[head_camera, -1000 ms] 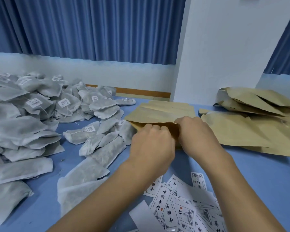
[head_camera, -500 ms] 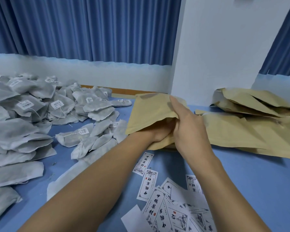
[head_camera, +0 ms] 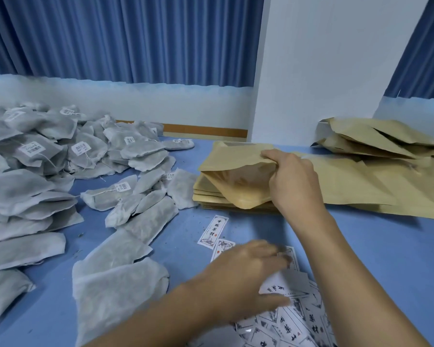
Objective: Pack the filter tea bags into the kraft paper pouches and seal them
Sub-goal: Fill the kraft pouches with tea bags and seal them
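Trouble is waiting mostly at the kraft pouch. We are pinching its upper lip with our right hand, fingers curled over the paper. The pouch is gaping toward the tea bags heaped along the left edge and is resting on the stack of flat pouches toward the far edge of the counter. Our left hand is hovering, blurred, over the printed slips at the near edge. Its fingers are stretching out flat and gripping nothing that we are able to see. With only one lip pinched, the mouth is likely sagging shut before any bag is reaching it. A hurried push is then risking a crumpled lip or a torn filter bag. A sweeping wrist is also liable to be scattering the loose slips.
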The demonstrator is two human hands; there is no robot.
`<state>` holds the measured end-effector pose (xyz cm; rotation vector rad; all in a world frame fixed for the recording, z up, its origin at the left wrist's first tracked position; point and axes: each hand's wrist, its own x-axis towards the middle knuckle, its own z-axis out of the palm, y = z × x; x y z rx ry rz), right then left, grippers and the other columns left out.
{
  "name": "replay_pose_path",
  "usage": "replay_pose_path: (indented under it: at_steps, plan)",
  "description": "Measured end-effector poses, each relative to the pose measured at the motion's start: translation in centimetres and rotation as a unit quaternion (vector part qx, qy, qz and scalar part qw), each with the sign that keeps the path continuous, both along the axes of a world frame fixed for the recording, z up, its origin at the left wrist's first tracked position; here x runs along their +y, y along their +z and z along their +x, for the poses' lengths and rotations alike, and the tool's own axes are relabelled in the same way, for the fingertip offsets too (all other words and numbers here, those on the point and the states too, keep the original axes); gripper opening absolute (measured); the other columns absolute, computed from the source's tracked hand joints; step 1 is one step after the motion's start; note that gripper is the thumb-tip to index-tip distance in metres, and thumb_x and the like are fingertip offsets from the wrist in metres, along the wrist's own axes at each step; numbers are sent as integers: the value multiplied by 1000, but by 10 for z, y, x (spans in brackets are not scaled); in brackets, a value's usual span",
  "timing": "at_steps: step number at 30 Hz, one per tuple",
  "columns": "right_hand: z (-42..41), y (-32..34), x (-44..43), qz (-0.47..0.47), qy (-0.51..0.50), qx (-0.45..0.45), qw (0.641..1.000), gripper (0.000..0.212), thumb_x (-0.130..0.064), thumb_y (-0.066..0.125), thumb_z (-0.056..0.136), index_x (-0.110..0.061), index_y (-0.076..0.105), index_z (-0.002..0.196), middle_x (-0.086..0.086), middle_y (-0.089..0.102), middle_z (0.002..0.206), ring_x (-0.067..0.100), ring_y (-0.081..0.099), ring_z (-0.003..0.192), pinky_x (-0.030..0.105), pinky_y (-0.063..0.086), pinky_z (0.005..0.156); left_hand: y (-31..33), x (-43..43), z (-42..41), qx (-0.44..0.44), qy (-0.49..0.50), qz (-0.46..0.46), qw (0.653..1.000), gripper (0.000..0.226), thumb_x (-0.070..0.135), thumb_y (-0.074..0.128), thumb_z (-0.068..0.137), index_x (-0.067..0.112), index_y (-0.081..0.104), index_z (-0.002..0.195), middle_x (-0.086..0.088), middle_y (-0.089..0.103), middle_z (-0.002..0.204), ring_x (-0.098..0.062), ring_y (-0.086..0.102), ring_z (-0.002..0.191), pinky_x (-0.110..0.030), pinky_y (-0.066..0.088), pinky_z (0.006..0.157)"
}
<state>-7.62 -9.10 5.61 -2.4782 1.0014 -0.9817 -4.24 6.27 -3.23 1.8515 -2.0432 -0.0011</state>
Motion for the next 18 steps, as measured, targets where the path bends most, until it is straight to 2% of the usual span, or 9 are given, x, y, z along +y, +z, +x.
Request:
replay_pose_path:
  at_steps: [2, 6, 9, 11, 12, 14, 16, 17, 18]
  plan:
    - [1, -1, 1, -5, -2, 12, 1000, 68, 5, 37, 85, -36, 60, 136, 13, 63, 125, 37, 56, 110, 36, 45, 85, -6, -2, -3, -31, -4, 34, 999, 51, 47, 56, 99, 15, 52, 139, -1, 56, 137, -20, 48, 128, -37, 40, 107]
    - [-1, 0, 2, -6, -10, 8, 1000, 69, 5, 37, 85, -36, 59, 136, 12, 65, 124, 38, 57, 105, 38, 47, 84, -6, -1, -4, -145, 11, -6, 989, 40, 37, 40, 107, 16, 46, 141, -4, 60, 129, -26, 55, 118, -37, 35, 108]
    - [-1, 1, 3, -7, -16, 12, 1000, 70, 6, 36, 85, -36, 58, 137, 10, 66, 122, 38, 58, 102, 36, 46, 80, -6, 3, -7, -191, -9, 3, 982, 30, 23, 35, 106, 13, 51, 130, -4, 61, 113, -30, 59, 99, -43, 49, 85]
    - [-1, 1, 2, -6, -17, 18, 1000, 70, 6, 37, 84, -36, 58, 137, 8, 66, 123, 37, 59, 103, 36, 47, 82, -5, 6, -7, -208, -14, -14, 978, 32, 11, 43, 98, 14, 49, 129, -3, 61, 98, -30, 58, 83, -42, 50, 69]
    - [-1, 2, 2, -4, -17, 19, 1000, 70, 6, 37, 84, -36, 58, 137, 8, 67, 123, 36, 59, 103, 36, 47, 82, -6, 7, -5, -194, -16, -28, 980, 33, 9, 45, 97, 14, 49, 129, -4, 60, 93, -31, 57, 78, -42, 50, 66]
    - [-2, 1, 2, -4, -17, 18, 1000, 70, 6, 38, 84, -35, 59, 136, 9, 67, 121, 36, 59, 101, 37, 47, 81, -6, 10, -2, -97, -1, -68, 993, 27, 13, 46, 100, 18, 55, 124, -5, 62, 85, -32, 57, 72, -41, 52, 65]
    - [-2, 2, 1, -6, -15, 19, 1000, 70, 6, 38, 84, -35, 59, 136, 10, 68, 118, 36, 59, 99, 37, 48, 79, -2, 12, 0, 76, 60, -152, 984, 21, 21, 50, 102, 31, 62, 116, 0, 67, 79, -22, 64, 67, -36, 54, 64]
    - [-2, 2, 1, -5, -16, 19, 1000, 70, 6, 38, 84, -35, 59, 136, 11, 68, 117, 36, 59, 98, 37, 48, 78, 2, 12, 0, 185, 103, -200, 957, 19, 22, 54, 101, 33, 65, 111, 3, 69, 78, -17, 67, 63, -35, 55, 60]
    - [-2, 3, 0, -3, -16, 18, 1000, 70, 6, 38, 83, -36, 60, 135, 11, 68, 116, 36, 60, 98, 37, 49, 79, 8, 10, 2, 297, 147, -246, 911, 18, 19, 59, 99, 33, 66, 106, 3, 71, 77, -15, 69, 59, -35, 55, 53]
